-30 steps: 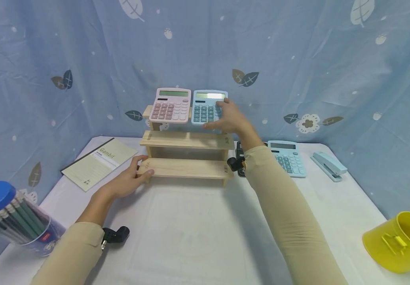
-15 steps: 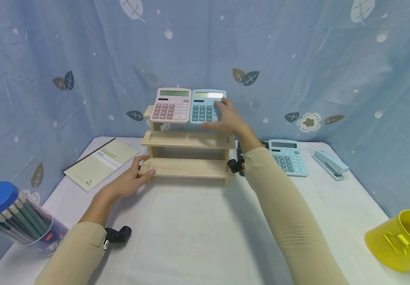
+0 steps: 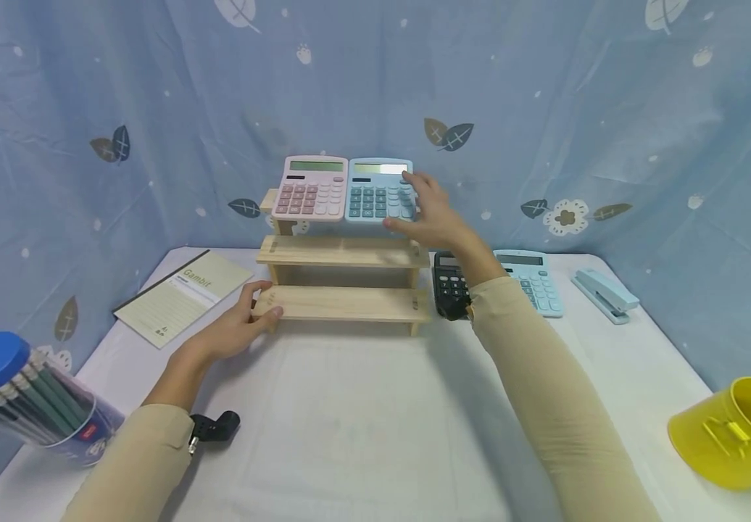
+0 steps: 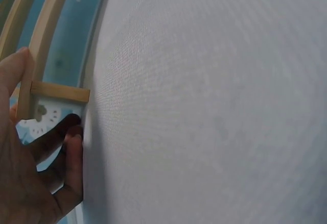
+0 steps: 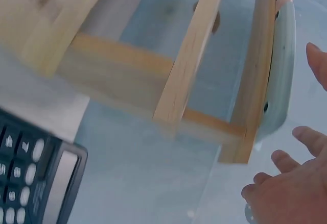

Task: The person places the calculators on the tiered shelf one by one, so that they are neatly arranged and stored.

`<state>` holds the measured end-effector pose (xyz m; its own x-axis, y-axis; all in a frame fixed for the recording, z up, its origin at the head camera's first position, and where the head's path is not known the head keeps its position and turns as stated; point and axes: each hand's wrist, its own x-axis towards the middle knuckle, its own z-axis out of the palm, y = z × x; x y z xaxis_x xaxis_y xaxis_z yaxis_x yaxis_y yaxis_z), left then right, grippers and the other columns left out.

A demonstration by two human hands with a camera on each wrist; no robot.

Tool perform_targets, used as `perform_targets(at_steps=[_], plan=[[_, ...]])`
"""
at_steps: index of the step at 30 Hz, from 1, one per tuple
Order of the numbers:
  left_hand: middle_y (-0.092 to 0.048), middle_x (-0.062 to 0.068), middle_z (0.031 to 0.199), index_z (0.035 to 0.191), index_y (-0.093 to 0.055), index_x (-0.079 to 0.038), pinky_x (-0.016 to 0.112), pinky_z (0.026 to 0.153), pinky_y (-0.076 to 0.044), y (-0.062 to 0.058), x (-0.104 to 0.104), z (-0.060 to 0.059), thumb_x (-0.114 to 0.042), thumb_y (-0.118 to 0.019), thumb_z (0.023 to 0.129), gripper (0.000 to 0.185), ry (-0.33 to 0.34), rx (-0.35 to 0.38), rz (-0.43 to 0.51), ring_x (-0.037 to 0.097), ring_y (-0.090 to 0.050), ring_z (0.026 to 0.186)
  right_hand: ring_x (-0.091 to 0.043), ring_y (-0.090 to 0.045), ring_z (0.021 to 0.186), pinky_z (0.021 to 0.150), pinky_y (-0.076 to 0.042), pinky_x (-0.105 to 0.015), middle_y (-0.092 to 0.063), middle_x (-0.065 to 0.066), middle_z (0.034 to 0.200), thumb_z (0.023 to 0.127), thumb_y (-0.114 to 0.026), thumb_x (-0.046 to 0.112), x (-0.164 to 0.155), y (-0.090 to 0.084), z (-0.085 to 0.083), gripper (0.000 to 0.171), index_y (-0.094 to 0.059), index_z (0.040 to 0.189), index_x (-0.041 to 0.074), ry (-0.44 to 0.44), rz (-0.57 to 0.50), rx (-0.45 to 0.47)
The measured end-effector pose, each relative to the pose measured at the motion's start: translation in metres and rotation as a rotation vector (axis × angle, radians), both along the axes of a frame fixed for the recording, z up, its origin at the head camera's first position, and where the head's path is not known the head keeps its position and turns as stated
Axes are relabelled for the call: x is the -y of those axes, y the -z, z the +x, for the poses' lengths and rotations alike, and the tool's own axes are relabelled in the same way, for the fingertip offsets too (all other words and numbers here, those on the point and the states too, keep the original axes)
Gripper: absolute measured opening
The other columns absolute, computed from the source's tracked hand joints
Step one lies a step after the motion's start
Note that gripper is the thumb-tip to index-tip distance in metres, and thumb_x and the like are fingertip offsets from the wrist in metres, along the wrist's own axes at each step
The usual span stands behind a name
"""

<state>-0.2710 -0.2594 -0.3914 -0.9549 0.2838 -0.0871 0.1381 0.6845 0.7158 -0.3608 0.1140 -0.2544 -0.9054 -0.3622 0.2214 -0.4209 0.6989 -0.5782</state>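
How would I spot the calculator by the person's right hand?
Find the wooden stepped shelf at the back of the table. Two calculators sit side by side on its top step. Yours is the blue calculator on the right, beside the pink calculator.

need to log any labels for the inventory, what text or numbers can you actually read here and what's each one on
"Gambit": printed on the cover of the notebook lying left of the wooden shelf.
Smaller lines under "Gambit" on the notebook: too small to read.
Key markings on the pink calculator, blue calculator, black calculator and light blue calculator: too small to read.
Red label on the pencil tub: blurred, unreadable.
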Motion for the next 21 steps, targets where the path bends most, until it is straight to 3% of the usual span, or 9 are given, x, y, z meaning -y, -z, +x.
perform_targets(at_steps=[6, 14, 21], plan=[[-0.041, 0.040, 0.148, 0.160, -0.006, -0.021, 0.062, 0.106, -0.040, -0.002, 0.000, 0.001, -0.053, -0.045, 0.107, 0.073, 0.009, -0.008, 0.007, 0.051, -0.051, 0.132, -0.039, -0.004, 0.157, 0.119, -0.015, -0.069, -0.005, -0.010, 0.172, 0.091, -0.075, 0.043, -0.020, 0.001, 0.007, 0.096, -0.019, 0.165, 0.018, -0.009, 0.023, -0.053], [-0.044, 0.039, 0.146, 0.160, -0.007, -0.020, 0.062, 0.108, -0.039, 0.000, 0.001, 0.000, -0.052, -0.046, 0.107, 0.073, 0.010, -0.013, 0.020, 0.049, -0.051, 0.132, -0.045, -0.008, 0.155, 0.116, -0.011, -0.075, -0.008, -0.009, 0.172, 0.090, -0.076, 0.047, -0.046, 0.005, 0.017, 0.094, -0.023, 0.164, 0.025, -0.006, 0.116, -0.129], [-0.047, 0.038, 0.143, 0.159, -0.007, -0.019, 0.063, 0.108, -0.038, 0.000, -0.001, 0.000, -0.052, -0.046, 0.107, 0.073, 0.005, -0.021, 0.021, 0.050, -0.051, 0.132, -0.043, -0.007, 0.155, 0.117, -0.008, -0.073, -0.009, -0.009, 0.172, 0.091, -0.075, 0.043, -0.063, 0.013, 0.025, 0.092, -0.024, 0.164, 0.023, -0.022, 0.172, -0.171]])
